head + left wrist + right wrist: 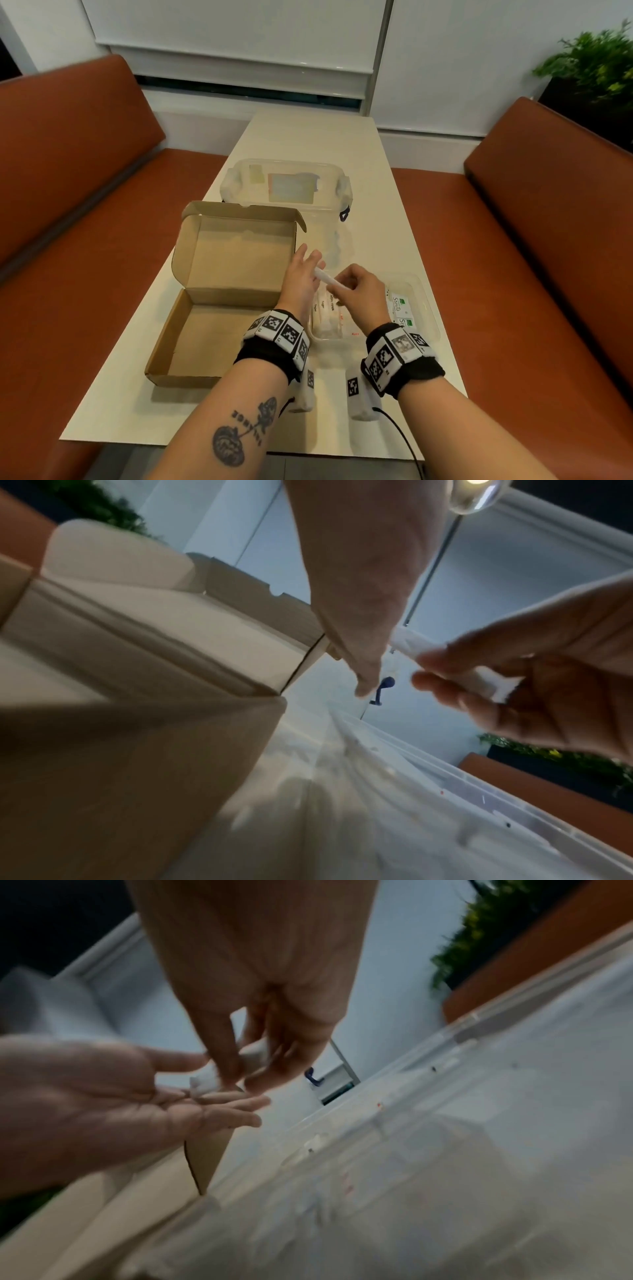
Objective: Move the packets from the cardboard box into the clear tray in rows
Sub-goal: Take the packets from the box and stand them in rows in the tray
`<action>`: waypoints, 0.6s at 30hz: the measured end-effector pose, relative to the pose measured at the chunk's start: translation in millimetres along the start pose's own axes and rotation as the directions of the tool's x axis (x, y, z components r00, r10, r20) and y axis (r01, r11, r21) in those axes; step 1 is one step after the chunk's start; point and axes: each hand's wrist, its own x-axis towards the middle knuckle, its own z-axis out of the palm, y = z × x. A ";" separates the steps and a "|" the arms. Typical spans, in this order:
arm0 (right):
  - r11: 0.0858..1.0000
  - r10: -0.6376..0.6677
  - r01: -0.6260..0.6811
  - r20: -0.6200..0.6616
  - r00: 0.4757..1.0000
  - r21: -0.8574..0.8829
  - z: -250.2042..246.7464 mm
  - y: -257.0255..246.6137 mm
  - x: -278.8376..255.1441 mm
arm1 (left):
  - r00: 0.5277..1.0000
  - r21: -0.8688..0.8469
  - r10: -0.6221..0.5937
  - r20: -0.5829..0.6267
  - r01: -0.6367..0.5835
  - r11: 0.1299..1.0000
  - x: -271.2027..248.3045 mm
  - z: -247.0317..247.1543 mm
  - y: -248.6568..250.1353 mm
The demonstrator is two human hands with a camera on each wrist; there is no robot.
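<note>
My right hand [356, 291] pinches a white stick packet [325, 277] in its fingertips above the clear tray [430, 310]. My left hand [303, 274] is open beside it with straight fingers, and the packet's far end lies against them. The right wrist view shows that pinch on the packet [207, 1081] over the open left palm [130, 1096]. The tray holds several sugar sticks [327, 315] on its left and Stevia packets [399, 303] on its right. The open cardboard box [219, 337] stands to the left, with no packets in view inside.
A clear lidded container [284, 185] stands behind the box and tray. The pale table [308, 137] runs between two orange benches [85, 171]. The box's raised lid [236, 253] stands just left of my left hand. A plant [596, 65] is at far right.
</note>
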 end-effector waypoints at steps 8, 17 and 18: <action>0.968 -0.190 0.189 0.010 0.982 -0.168 -10.0 6.9 -1.1 | 0.994 -0.115 -0.103 0.026 0.105 0.988 -5.9 7.6 -0.8; 0.996 0.081 -0.080 -0.046 0.996 0.030 -15.5 8.6 -0.1 | 0.998 0.095 -0.019 0.057 0.014 0.995 -6.4 5.6 -2.3; 0.994 0.111 -0.109 -0.081 0.991 0.028 -14.9 10.1 0.7 | 0.998 0.129 -0.025 0.059 0.017 0.991 -6.2 5.8 -2.5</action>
